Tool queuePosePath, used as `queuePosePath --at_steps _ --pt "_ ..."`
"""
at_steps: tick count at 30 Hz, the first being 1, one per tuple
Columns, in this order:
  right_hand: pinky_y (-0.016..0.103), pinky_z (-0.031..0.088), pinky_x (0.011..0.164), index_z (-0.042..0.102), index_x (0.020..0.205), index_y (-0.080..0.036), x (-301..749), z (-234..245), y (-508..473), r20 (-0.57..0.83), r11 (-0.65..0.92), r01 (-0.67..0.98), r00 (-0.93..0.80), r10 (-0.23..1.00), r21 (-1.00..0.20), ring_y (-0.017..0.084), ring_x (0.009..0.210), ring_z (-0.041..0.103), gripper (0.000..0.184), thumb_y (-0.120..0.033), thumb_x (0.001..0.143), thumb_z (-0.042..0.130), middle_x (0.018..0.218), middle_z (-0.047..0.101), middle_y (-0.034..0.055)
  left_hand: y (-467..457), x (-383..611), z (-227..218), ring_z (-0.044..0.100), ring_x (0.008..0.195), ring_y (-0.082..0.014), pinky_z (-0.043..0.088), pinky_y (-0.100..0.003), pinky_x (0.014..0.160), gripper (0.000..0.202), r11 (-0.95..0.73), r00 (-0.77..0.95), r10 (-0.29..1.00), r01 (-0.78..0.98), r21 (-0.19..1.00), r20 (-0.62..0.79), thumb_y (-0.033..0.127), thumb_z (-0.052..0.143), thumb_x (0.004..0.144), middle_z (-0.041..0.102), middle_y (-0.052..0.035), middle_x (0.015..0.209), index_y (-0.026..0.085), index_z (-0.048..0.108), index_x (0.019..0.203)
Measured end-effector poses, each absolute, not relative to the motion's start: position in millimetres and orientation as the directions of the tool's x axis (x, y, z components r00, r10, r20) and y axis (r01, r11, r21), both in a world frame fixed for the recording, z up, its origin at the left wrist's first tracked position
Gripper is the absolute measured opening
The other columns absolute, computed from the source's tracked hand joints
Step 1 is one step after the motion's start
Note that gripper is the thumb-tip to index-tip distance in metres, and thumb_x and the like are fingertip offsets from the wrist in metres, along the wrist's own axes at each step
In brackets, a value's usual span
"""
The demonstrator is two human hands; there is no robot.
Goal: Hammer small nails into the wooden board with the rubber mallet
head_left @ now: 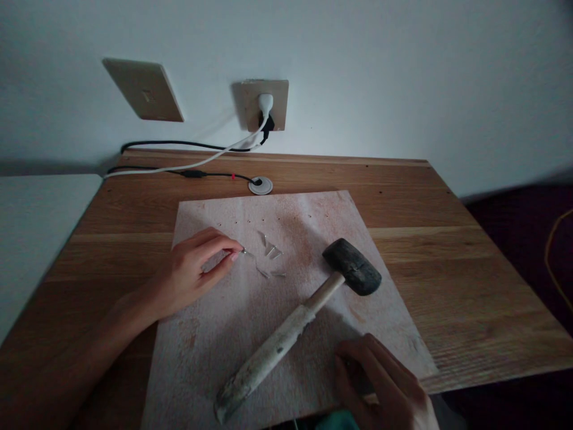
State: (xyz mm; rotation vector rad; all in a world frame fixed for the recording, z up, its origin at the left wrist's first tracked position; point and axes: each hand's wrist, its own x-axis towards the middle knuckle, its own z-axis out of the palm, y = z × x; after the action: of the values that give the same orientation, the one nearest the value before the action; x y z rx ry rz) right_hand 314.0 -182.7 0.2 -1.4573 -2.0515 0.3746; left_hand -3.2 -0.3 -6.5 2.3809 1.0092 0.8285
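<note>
Nail [248, 253] is pinched by fingertips [234, 245] of the left hand [190, 272], loose nails [269, 248] and mallet [280, 337] to their right — right hand [385, 382] curled, grip unclear.

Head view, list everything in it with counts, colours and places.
Wall: one, pale, background
Wall plates: two, beige, on wall
Plugs: two, white, black, right plate
Table: one, brown, below wall
Cables: several, white, black, table's back
Grommet: one, pale, table's back
Board: one, pale, on table
Nails: about five loose, silvery, mid-board
Dots: about seven, dark, board's far side
Mallet: one, black head, pale handle, on board
Left surface: one, white, beside table
Right surface: one, dark purple, beyond table
Cord: one, yellow, far right
Item: one, teal, bottom edge
Left hand: one, over board, pinching a nail
Right hand: one, curled, board's near right
</note>
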Motion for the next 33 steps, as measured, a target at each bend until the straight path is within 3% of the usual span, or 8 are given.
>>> queuePosePath --at_steps 4,9,18,25,31,33 --pt "0.022 0.055 0.056 0.06 0.102 -0.025 309.7 1.0 -183.3 0.279 0.367 0.734 -0.247 0.928 -0.571 0.013 0.068 0.067 0.023 -0.003 0.102 0.053 0.078 0.063 -0.001 -0.1 -2.2 -5.0 0.072 0.09 -0.0149 0.056 -0.028 0.082 0.011 -0.649 0.561 0.747 0.499 0.574 0.356 0.022 0.06 0.109 0.074 -0.0007 0.099 0.023 0.071 0.112" --pt "0.025 0.059 0.064 0.062 0.108 -0.021 313.5 1.7 -181.0 0.299 0.344 0.755 -0.204 0.932 -0.559 0.014 0.07 0.069 0.019 -0.003 0.103 0.06 0.083 0.066 0.0005 0.9 -1.8 -4.8 0.072 0.089 -0.0138 0.056 -0.026 0.082 0.011 -0.658 0.558 0.74 0.483 0.578 0.376 0.02 0.06 0.108 0.073 -0.0001 0.098 0.022 0.07 0.112" --pt "0.026 0.061 0.062 0.065 0.106 -0.023 313.1 -0.1 -177.7 0.316 0.386 0.722 -0.239 0.918 -0.575 0.015 0.07 0.071 0.02 -0.004 0.102 0.06 0.082 0.068 0.0001 0.0 -2.2 -5.5 0.072 0.089 -0.0156 0.058 -0.029 0.083 0.011 -0.642 0.545 0.753 0.485 0.593 0.37 0.022 0.061 0.108 0.075 -0.0013 0.098 0.022 0.071 0.111" --pt "0.027 0.064 0.068 0.067 0.121 -0.021 319.2 -2.6 -184.7 0.275 0.342 0.726 -0.215 0.937 -0.597 0.016 0.079 0.074 0.03 -0.001 0.104 0.052 0.096 0.069 0.005 1.9 -2.1 -6.1 0.072 0.09 -0.0154 0.058 -0.03 0.083 0.011 -0.652 0.556 0.745 0.491 0.578 0.368 0.02 0.06 0.108 0.074 -0.0017 0.098 0.022 0.071 0.111" --pt "0.026 0.067 0.076 0.07 0.122 -0.02 330.8 -4.2 -181.4 0.293 0.38 0.762 -0.257 0.921 -0.525 0.018 0.091 0.077 0.031 -0.001 0.101 0.056 0.106 0.073 0.0083 -28.1 14.2 34.3 0.066 0.083 -0.0167 0.057 -0.033 0.076 0.016 -0.756 0.572 0.655 0.481 0.444 0.495 0.014 0.06 0.105 0.07 -0.0005 0.089 0.024 0.067 0.115" --pt "0.027 0.068 0.083 0.07 0.128 -0.018 334.8 -5.9 -178.4 0.311 0.421 0.767 -0.299 0.902 -0.484 0.019 0.098 0.078 0.033 -0.002 0.102 0.058 0.11 0.075 0.0098 -51.6 31.4 51.7 0.06 0.074 -0.016 0.056 -0.032 0.07 0.018 -0.853 0.742 0.516 0.399 0.336 0.429 0.013 0.06 0.104 0.067 0.0005 0.08 0.022 0.069 0.117"
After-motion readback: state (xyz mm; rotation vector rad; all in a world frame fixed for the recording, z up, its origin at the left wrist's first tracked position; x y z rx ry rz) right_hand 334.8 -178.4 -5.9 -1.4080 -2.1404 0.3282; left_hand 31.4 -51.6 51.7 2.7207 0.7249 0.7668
